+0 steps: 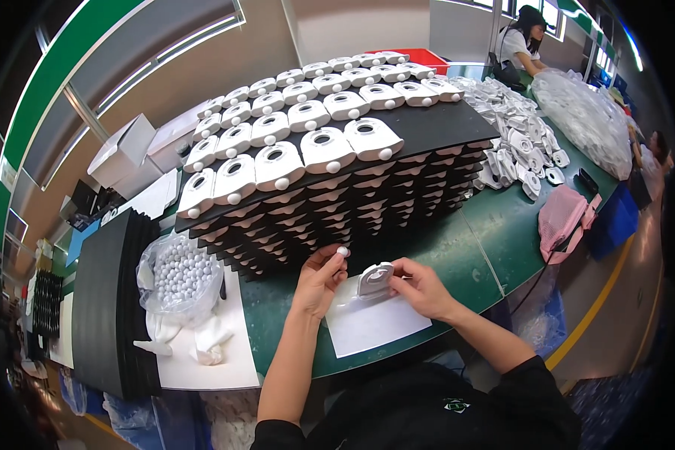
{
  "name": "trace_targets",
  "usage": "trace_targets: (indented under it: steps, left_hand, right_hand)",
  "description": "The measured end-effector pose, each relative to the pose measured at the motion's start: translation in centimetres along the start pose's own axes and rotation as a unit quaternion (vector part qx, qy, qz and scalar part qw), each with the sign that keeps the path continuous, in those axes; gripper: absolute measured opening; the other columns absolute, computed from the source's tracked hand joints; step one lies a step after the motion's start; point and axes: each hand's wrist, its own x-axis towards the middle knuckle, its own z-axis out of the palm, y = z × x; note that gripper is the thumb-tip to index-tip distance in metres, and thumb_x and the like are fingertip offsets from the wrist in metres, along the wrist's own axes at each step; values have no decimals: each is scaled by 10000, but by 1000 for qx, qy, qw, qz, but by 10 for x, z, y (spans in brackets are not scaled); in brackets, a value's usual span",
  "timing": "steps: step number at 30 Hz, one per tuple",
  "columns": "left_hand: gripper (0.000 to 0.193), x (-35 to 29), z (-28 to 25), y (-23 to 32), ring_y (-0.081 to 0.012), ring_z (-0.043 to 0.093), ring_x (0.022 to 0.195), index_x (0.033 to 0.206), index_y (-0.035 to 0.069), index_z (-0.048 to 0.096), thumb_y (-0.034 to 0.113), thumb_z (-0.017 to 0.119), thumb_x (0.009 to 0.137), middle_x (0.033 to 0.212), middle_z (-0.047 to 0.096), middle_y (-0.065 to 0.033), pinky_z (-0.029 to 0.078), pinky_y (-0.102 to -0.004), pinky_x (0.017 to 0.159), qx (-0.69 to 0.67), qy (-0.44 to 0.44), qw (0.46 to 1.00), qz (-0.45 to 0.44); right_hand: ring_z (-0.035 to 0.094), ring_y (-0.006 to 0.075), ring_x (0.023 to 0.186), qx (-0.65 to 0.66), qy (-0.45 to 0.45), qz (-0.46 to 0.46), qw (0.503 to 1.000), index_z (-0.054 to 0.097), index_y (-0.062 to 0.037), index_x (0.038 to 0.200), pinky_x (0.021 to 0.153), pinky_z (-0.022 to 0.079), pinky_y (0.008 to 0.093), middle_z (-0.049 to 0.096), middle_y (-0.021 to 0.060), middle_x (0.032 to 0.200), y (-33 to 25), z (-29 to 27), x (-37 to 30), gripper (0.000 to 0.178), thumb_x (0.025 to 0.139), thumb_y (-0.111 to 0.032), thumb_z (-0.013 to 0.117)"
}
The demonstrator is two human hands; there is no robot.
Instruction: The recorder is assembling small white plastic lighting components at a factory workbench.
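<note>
1. White plastic housing (366, 286), a rounded piece with a large round hole, stands on edge in the lower middle of the frame, between the two hands.
2. At the left of the frame I see a stack of black boards (101, 307) leaning at a slant; above it, toward the upper left, sits a white box (120, 154).
3. Just right of the boards, a clear plastic bag (147, 297) bulges with white balls (180, 270). Below it, crumpled white cloth (211, 341) lies on a pale sheet (236, 360).
4. From left of centre to the upper middle rises a tall stack of black trays (450, 126); the top one carries rows of housings (279, 166) like the held one, those in front with a white ball at the near end.
5. At lower centre, the left hand (321, 283) pinches a small white ball (343, 251) between thumb and forefinger.
6. Beside it, the right hand (421, 291) grips the housing's right edge between thumb and fingers, over a white paper (375, 330); I can't tell whether they touch.
7. At upper right, loose housings (519, 144) lie heaped on the green table (476, 244), near clear bags (585, 116) and a co-worker (519, 52).
8. Farther down the right side sits a pink mesh bag (564, 217).
</note>
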Motion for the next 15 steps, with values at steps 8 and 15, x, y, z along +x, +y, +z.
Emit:
trace_targets:
  steps: [8, 15]
  left_hand:
    - [166, 0, 1, 2, -90, 545, 693, 948, 46, 593, 93, 636, 795, 886, 614, -62, 466, -192, 578, -46, 12, 999, 2]
    - [168, 0, 0, 1, -87, 545, 695, 952, 48, 593, 103, 634, 799, 892, 615, -65, 467, -192, 579, -44, 2, 999, -3]
  right_hand:
    - [542, 84, 729, -91, 18, -14, 996, 502, 11, 990, 671, 448, 218, 577, 44, 851, 12, 10, 4, 144, 862, -54, 495]
    - [536, 150, 676, -115, 48, -41, 991, 506, -5, 955, 622, 432, 256, 579, 82, 791, 13, 13, 3, 115, 849, -47, 494]
